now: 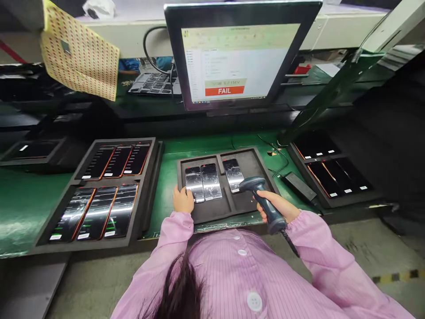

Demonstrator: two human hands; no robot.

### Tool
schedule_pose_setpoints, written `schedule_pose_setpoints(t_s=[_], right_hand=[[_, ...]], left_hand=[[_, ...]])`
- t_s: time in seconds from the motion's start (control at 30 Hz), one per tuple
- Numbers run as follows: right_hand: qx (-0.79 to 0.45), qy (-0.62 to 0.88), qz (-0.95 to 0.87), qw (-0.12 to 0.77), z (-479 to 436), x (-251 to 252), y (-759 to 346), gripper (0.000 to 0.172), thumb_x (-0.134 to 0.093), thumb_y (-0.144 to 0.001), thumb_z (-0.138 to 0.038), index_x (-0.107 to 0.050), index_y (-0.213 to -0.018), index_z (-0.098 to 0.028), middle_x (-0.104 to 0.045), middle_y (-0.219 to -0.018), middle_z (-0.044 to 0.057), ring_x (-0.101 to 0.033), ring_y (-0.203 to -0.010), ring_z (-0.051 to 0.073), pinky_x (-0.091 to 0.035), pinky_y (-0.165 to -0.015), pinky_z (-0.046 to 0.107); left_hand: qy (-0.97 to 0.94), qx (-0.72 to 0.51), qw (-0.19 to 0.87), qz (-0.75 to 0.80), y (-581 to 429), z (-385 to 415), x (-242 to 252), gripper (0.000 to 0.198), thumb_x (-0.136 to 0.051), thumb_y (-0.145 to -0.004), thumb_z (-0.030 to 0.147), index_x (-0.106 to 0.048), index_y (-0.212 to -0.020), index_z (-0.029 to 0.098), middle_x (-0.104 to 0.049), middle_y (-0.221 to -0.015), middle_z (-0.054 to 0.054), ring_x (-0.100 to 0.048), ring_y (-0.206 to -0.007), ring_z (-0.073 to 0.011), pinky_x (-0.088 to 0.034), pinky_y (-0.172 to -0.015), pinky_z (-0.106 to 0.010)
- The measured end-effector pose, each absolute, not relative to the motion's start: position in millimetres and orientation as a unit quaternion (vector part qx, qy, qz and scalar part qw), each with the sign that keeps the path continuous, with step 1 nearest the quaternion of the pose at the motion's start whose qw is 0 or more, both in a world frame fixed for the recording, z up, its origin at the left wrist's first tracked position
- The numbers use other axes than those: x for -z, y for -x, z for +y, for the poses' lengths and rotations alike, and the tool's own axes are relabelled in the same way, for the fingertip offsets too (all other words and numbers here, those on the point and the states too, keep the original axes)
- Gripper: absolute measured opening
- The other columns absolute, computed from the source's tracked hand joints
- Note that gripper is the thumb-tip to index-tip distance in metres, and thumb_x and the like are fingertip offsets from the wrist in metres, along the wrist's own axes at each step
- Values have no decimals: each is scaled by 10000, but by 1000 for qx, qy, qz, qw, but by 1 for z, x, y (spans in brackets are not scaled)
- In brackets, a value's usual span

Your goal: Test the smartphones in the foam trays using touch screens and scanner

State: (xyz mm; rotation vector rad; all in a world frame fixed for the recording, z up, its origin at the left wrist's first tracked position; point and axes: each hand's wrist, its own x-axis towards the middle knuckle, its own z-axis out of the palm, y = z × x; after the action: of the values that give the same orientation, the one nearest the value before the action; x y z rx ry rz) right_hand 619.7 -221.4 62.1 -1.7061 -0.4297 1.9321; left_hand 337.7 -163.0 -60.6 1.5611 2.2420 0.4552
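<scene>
A dark foam tray [212, 216] lies in front of me on the green table. Its left compartment has two phones [194, 182] [211, 181] side by side, and its right one has a single phone [233, 173]. Curled over the tray's left edge, my left hand [183, 200] touches or nearly touches the leftmost phone's lower corner. My right hand [277, 206] is wrapped around the handle of a barcode scanner [270, 212]. The scanner's head points left, over the lower end of the single phone. Its cable hangs below my hand.
A monitor [239, 57] at the back reads FAIL in red. To the left stands a stacked foam tray [133, 235] of lit phones; another phone tray [347, 203] is at the right. A black adapter [299, 188] and cables lie beside the middle tray. A yellow dotted sheet [81, 57] hangs upper left.
</scene>
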Motion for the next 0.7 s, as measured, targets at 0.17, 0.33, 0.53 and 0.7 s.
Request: schedule_pose_setpoints(t_s=[0.17,0.33,0.53,0.7], right_hand=[[-716,638,-141,245,-222,-65,-620,188,-441,-827,-367,-451,-802,-181,-516,-461,-25,-468,-348,109,-433,-351,236],[-720,637,-149,232,-220,-59,-619,200,-430,-830,-374,-452,-793,-179,-510,-455,-25,-457,-339,107,-423,-335,229],[-724,631,-162,225,-215,-53,-617,204,-435,-825,-383,-452,-797,-182,-507,-457,-29,-454,-335,107,-417,-330,230],[-715,638,-181,224,-213,-50,-613,221,-437,-820,-402,-443,-793,-183,-508,-450,-32,-451,-321,107,-403,-316,226]], left_hand=[[-551,-174,188,794,-339,-164,59,424,-352,-809,264,-595,-1118,104,-383,-1346,-178,-439,-1178,-296,-338,-995,-411],[-549,-185,185,794,-338,-164,63,424,-351,-811,275,-599,-1114,112,-383,-1348,-166,-433,-1180,-296,-332,-1001,-417],[-549,-181,190,794,-338,-163,64,421,-341,-817,278,-600,-1112,124,-382,-1349,-153,-440,-1172,-294,-338,-995,-416],[-548,-185,186,794,-338,-165,61,417,-350,-814,268,-600,-1112,117,-400,-1332,-172,-446,-1169,-299,-353,-978,-420]])
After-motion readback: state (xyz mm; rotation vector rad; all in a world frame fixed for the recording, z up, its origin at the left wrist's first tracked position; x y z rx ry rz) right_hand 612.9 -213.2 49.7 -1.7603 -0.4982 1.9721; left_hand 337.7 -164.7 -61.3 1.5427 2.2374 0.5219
